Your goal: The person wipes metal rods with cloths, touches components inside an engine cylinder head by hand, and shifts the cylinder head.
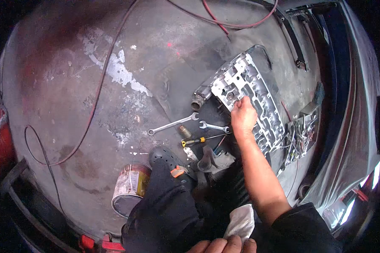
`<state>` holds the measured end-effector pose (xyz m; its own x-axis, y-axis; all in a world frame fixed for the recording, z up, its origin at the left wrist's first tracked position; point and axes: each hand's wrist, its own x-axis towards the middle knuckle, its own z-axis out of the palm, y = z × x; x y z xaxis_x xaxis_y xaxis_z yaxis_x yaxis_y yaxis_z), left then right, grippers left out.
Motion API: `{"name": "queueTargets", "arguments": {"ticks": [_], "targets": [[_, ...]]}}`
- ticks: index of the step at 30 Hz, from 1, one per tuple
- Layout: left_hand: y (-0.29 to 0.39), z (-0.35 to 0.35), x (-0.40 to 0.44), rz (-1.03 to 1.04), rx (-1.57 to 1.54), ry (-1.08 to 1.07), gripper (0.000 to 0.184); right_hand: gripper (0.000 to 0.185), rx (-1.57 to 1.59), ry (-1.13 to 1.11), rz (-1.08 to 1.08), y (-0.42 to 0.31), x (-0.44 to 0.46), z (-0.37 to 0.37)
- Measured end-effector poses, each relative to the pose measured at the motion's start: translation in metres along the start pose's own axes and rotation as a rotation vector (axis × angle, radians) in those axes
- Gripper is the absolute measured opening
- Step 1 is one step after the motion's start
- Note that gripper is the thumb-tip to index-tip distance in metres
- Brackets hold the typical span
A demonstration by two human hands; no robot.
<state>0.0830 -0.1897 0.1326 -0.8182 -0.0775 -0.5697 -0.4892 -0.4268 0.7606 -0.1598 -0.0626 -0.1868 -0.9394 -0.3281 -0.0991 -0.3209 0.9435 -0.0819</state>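
Note:
A metal engine cylinder head (pixel 261 90) lies on the floor in front of me, its machined face and round openings upward. Over its near left part is my right hand (pixel 244 114), fingers closed and pointing down at the surface. What they pinch, if anything, is hidden. At the bottom edge, my left hand (pixel 226 246) is bent around a folded white cloth (pixel 240 221); only some fingers show. Left of the cylinder head lie a long combination wrench (pixel 173 124), a shorter wrench (pixel 214 126), a yellow-and-black screwdriver (pixel 194 141) and a brass-coloured cylindrical piece (pixel 184 131).
A paint-smeared can (pixel 131 189) stands beside my leg and dark clog (pixel 166 158). To the right, a tray (pixel 302 135) holds several metal parts. Plastic sheeting (pixel 346 147) hangs at the far right. A red hose (pixel 100 84) snakes across the stained concrete floor (pixel 156 50).

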Motion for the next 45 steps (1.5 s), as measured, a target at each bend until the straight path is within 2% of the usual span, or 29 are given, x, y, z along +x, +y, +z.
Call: {"name": "queueTargets", "arguments": {"ticks": [1, 2, 4, 7, 10, 13, 15, 16, 19, 21, 22, 25, 26, 28, 29, 32, 37, 45], "targets": [[-0.004, -0.006, 0.003, 0.146, 0.66, -0.117, 0.08, 0.011, -0.002, -0.002, 0.001, -0.001, 0.0, 0.0], [-0.016, -0.005, 0.003, 0.265, 0.692, -0.133, 0.069, 0.011, -0.003, 0.011, -0.004, -0.001, 0.0, -0.001], [-0.02, -0.005, 0.005, 0.386, 0.723, -0.152, 0.057, 0.011, -0.005, 0.025, -0.005, 0.0, -0.002, -0.002], [-0.008, -0.008, 0.013, 0.426, 0.668, -0.005, 0.046, 0.012, 0.073, 0.042, -0.012, 0.003, -0.005, -0.001], [0.009, -0.01, 0.017, 0.328, 0.704, -0.067, 0.047, 0.013, 0.216, 0.095, -0.031, 0.012, -0.011, -0.001], [0.003, -0.001, 0.014, 0.188, 0.739, -0.014, 0.044, 0.015, 0.391, 0.197, -0.038, 0.022, -0.015, -0.005], [-0.008, 0.001, 0.015, 0.343, 0.676, 0.011, 0.044, 0.019, 0.136, 0.343, -0.146, 0.026, -0.016, -0.013], [-0.012, 0.002, 0.016, 0.395, 0.656, 0.018, 0.044, 0.014, 0.175, 0.24, -0.098, 0.028, -0.015, -0.016], [-0.016, 0.013, 0.015, 0.428, 0.687, 0.037, 0.044, 0.015, 0.061, 0.23, -0.167, 0.026, -0.011, -0.018], [-0.017, 0.018, 0.015, 0.448, 0.715, 0.081, 0.044, 0.016, 0.087, 0.147, -0.134, 0.026, -0.009, -0.019], [-0.016, 0.019, 0.015, 0.454, 0.725, 0.097, 0.045, 0.015, 0.042, 0.158, -0.199, 0.029, -0.009, -0.017], [-0.021, 0.028, 0.009, 0.399, 0.676, 0.009, 0.047, 0.014, -0.019, 0.148, -0.304, 0.029, -0.006, -0.02], [-0.035, 0.046, 0.002, 0.356, 0.886, 0.139, 0.049, 0.014, -0.038, 0.133, -0.343, 0.028, -0.004, -0.02], [-0.026, 0.046, 0.007, 0.307, 1.096, 0.274, 0.05, 0.013, -0.056, 0.113, -0.368, 0.031, 0.003, -0.018], [-0.011, 0.039, 0.004, 0.239, 0.907, 0.122, 0.056, 0.013, -0.074, 0.096, -0.394, 0.033, 0.006, -0.018], [0.0, 0.027, 0.008, 0.189, 0.705, -0.063, 0.061, 0.013, -0.07, 0.088, -0.352, 0.029, 0.005, -0.022], [-0.003, 0.029, 0.009, 0.246, 0.749, -0.088, 0.059, 0.015, 0.05, 0.125, -0.249, 0.029, 0.001, -0.012], [-0.008, 0.032, 0.005, 0.249, 0.753, -0.105, 0.057, 0.014, -0.067, 0.101, -0.165, 0.016, -0.005, -0.003]]}}
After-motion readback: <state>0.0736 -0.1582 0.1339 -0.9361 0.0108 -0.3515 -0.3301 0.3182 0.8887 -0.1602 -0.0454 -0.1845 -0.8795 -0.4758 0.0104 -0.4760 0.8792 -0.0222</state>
